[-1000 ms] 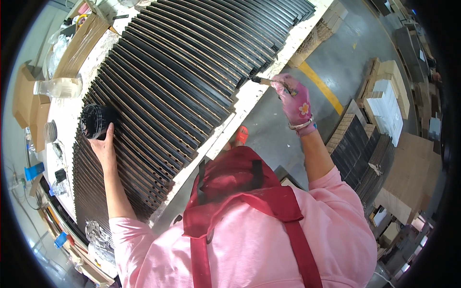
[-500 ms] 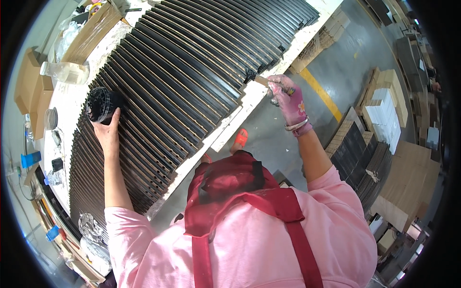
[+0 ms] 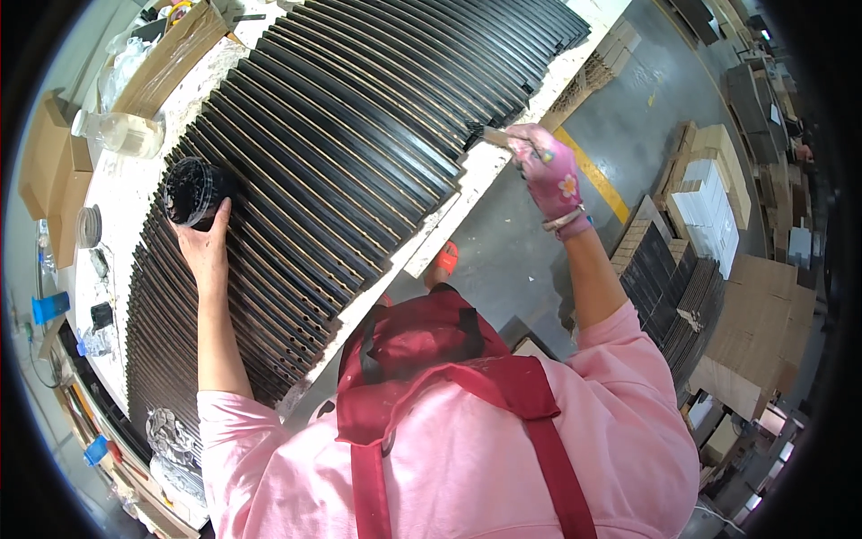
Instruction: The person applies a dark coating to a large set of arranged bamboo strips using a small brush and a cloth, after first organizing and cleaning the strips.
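Long dark strips (image 3: 332, 135) lie side by side across the white table, pale lines showing between them. My bare left hand (image 3: 205, 247) is wrapped round a clear tub (image 3: 194, 190) coated inside with black paint, held over the strips at the left. A pink flowered glove covers my right hand (image 3: 544, 162), which is closed on the handle of a paintbrush (image 3: 495, 136). The brush's black bristles touch or hover just above the strip ends by the table's right edge; which of the two I cannot tell.
A clear jar (image 3: 126, 135) lies beside an open cardboard box (image 3: 56, 180) at the left. A taped carton (image 3: 171, 63) stands behind it. Crumpled foil (image 3: 168, 431) sits at the lower left. On the floor to the right are stacked dark boards (image 3: 654, 283) and cardboard sheets (image 3: 754, 323).
My right hand and the paintbrush have shifted slightly right along the strip ends, and the hand has turned a little. My left hand holds the tub in nearly the same place.
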Available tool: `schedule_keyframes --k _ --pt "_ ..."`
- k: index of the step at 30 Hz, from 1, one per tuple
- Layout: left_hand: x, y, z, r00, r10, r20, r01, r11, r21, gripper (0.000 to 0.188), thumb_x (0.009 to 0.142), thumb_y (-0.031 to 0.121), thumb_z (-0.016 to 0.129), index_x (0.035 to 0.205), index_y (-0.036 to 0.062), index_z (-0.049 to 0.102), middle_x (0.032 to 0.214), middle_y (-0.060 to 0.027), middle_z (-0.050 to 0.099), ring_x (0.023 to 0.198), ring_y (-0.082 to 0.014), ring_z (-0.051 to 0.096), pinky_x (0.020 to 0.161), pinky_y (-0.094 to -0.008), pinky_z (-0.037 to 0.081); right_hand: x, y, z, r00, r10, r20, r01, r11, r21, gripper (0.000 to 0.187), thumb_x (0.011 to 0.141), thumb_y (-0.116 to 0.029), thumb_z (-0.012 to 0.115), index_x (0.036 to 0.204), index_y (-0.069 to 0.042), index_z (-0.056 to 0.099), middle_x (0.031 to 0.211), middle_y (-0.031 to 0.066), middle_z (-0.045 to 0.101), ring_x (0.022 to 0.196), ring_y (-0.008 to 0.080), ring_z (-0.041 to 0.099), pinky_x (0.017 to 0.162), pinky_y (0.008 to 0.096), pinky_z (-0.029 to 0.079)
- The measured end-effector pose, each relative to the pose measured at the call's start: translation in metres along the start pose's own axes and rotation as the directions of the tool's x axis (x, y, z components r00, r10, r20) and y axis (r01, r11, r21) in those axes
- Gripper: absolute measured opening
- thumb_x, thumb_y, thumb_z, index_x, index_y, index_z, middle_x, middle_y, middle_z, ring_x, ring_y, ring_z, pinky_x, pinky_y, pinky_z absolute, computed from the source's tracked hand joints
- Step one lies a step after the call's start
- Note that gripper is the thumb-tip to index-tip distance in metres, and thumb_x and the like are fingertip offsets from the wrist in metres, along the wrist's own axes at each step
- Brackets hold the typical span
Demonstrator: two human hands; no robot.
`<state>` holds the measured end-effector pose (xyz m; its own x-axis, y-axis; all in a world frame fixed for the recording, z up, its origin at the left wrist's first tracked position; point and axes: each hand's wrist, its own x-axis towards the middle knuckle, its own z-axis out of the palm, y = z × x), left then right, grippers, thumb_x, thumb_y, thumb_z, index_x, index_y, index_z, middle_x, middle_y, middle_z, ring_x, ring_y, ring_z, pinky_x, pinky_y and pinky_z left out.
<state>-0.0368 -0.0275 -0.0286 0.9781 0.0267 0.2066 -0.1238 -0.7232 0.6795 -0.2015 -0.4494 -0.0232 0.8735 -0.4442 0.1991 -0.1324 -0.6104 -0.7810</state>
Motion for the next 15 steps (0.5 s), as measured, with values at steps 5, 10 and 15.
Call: schedule_keyframes --k 5,10,15 --pt "0.000 -0.004 -0.001 1.000 0.000 -0.024 0.001 1.000 0.022 0.081 0.075 0.037 0.077 0.132 -0.0056 0.037 0.122 -0.0206 0.055 0.113 -0.0297 0.053 0.100 -0.0355 0.037 -0.001 -0.005 0.001 0.999 0.034 0.013 -0.033 0.998 -0.057 0.017 0.088 -0.011 0.054 0.098 -0.002 0.065 0.072 0.0051 0.063 0.063 0.0108 0.056 0.059 0.0252 0.045" --pt "-0.001 0.000 -0.002 1.000 0.012 -0.024 -0.011 0.999 0.044 0.083 0.074 0.038 0.077 0.132 -0.0059 0.037 0.124 -0.0217 0.054 0.115 -0.0310 0.052 0.101 -0.0359 0.036 -0.006 -0.014 0.001 0.999 0.028 -0.022 -0.029 0.999 -0.027 0.015 0.089 -0.015 0.057 0.095 -0.005 0.065 0.077 0.0138 0.066 0.069 0.0283 0.065 0.062 0.0324 0.050" --pt "-0.001 0.003 -0.002 1.000 -0.002 -0.009 0.002 1.000 0.024 0.086 0.073 0.042 0.076 0.134 -0.0040 0.036 0.127 -0.0228 0.051 0.119 -0.0333 0.049 0.103 -0.0384 0.035 -0.003 -0.002 0.012 0.998 0.060 0.015 -0.060 0.997 -0.051 0.017 0.089 -0.011 0.055 0.099 0.000 0.064 0.075 0.0065 0.063 0.066 0.0102 0.057 0.062 0.0244 0.047"
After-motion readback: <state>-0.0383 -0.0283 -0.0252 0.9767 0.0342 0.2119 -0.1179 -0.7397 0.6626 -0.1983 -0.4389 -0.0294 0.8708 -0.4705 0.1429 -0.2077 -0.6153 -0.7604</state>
